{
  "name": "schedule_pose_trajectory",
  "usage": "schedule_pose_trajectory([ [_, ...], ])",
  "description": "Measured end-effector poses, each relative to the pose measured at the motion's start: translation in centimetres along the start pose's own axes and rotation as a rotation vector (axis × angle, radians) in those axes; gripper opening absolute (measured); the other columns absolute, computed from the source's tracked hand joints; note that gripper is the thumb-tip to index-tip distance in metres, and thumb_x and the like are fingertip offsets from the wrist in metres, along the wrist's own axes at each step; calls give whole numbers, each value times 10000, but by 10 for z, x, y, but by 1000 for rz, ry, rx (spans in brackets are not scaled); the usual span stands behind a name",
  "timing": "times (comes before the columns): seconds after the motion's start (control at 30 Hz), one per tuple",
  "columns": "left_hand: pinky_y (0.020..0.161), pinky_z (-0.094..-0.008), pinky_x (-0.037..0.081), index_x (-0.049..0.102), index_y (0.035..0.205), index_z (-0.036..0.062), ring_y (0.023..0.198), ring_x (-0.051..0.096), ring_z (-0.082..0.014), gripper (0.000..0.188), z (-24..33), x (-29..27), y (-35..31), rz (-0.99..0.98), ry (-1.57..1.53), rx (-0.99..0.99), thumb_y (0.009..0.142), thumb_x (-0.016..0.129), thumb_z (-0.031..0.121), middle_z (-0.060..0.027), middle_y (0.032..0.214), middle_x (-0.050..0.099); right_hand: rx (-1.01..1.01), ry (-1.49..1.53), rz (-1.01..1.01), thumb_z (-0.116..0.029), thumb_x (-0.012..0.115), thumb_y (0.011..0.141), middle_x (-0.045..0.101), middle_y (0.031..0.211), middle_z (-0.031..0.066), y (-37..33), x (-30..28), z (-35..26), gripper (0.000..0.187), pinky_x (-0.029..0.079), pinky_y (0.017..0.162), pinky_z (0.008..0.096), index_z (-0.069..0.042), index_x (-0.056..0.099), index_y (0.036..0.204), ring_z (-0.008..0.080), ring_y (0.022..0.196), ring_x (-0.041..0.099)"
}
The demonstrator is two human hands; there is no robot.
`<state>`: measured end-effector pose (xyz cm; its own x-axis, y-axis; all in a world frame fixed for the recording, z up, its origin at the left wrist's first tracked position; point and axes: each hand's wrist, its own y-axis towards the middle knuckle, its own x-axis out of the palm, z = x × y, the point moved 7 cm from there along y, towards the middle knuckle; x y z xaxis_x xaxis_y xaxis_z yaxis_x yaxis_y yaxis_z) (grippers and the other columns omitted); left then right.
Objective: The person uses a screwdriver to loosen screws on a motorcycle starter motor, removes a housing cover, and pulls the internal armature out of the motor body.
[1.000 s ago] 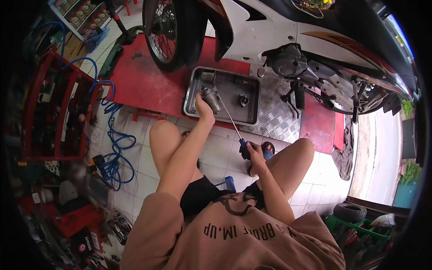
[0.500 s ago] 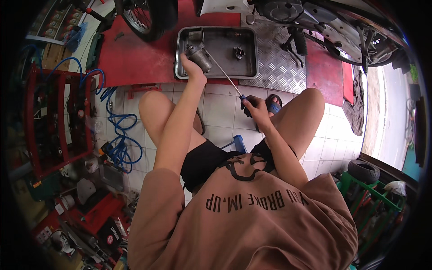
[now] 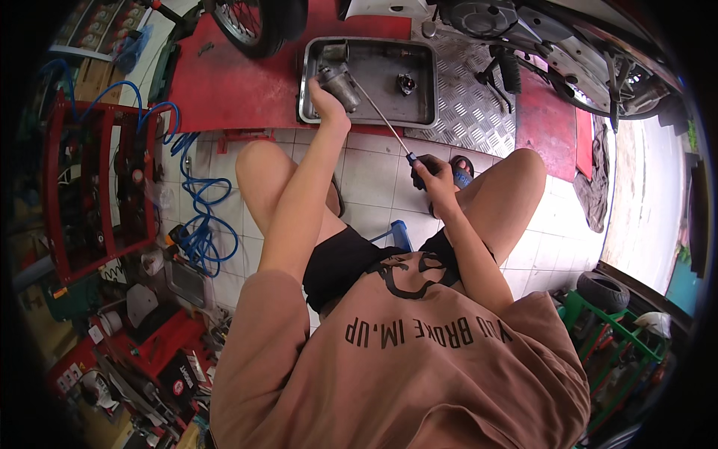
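My left hand (image 3: 327, 106) is closed around a grey metal cylindrical motor part (image 3: 342, 90), held tilted over the left side of a shallow metal tray (image 3: 433, 90). A long-shafted screwdriver (image 3: 383, 117) is in my right hand (image 3: 435, 178), whose fingers wrap its blue and black handle. The thin shaft slants up and left, and its tip end meets the upper right side of the motor part; the exact contact is too small to make out. Inside the tray lie a cup-shaped metal piece (image 3: 336, 51) and a small dark metal part (image 3: 406, 84).
Beyond the tray stand a motorcycle wheel (image 3: 262, 26) and an engine (image 3: 470, 18). The tray rests on a red mat (image 3: 232, 93) and a chequered metal plate (image 3: 467, 105). A blue hose (image 3: 202, 198) coils at left beside a red rack (image 3: 105, 187). A tyre (image 3: 602, 292) lies right.
The whole view has shifted slightly, so the scene sits a little further right and up. My hands keep nearly the same hold on the motor part and the screwdriver.
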<state>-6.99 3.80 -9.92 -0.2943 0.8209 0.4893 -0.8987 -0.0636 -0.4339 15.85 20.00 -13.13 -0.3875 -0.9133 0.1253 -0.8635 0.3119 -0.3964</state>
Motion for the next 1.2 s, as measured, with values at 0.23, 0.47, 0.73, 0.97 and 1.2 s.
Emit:
schedule_pose_trajectory([
  [0.23,773,-340,504,595,969,147,819,633,-181,359,-7,-8,16,-22,13,13,905,388,434,-47,903,653,-34,-135,31,-163,672,882,572,654,19,-3,5,-10,196,386,482,246,27,622,879,84,533,504],
  [0.47,729,-342,499,632,938,126,767,620,-179,387,-13,-18,24,145,50,-58,911,370,409,-47,877,652,67,-243,35,-206,676,872,553,645,13,-2,-5,0,246,357,472,253,32,626,909,78,522,474],
  [0.73,588,-361,519,634,863,138,648,637,-196,377,-47,-43,35,161,178,-255,877,497,490,-42,756,641,228,-498,130,-211,642,880,564,657,18,-1,-18,27,284,363,475,271,60,625,965,103,525,494],
  [0.97,476,-343,471,613,847,70,552,572,-164,260,-75,-23,-9,-89,578,-314,750,715,289,-44,721,590,267,-328,94,-173,606,905,563,659,30,2,-17,36,238,377,453,268,56,606,972,108,502,495],
  [1.2,825,-369,503,487,1128,-42,946,641,-280,656,-69,-25,-11,-121,897,-186,614,810,206,-196,1017,649,267,-300,163,-197,585,915,589,790,33,0,-25,25,285,373,596,201,23,632,1090,93,709,530],
])
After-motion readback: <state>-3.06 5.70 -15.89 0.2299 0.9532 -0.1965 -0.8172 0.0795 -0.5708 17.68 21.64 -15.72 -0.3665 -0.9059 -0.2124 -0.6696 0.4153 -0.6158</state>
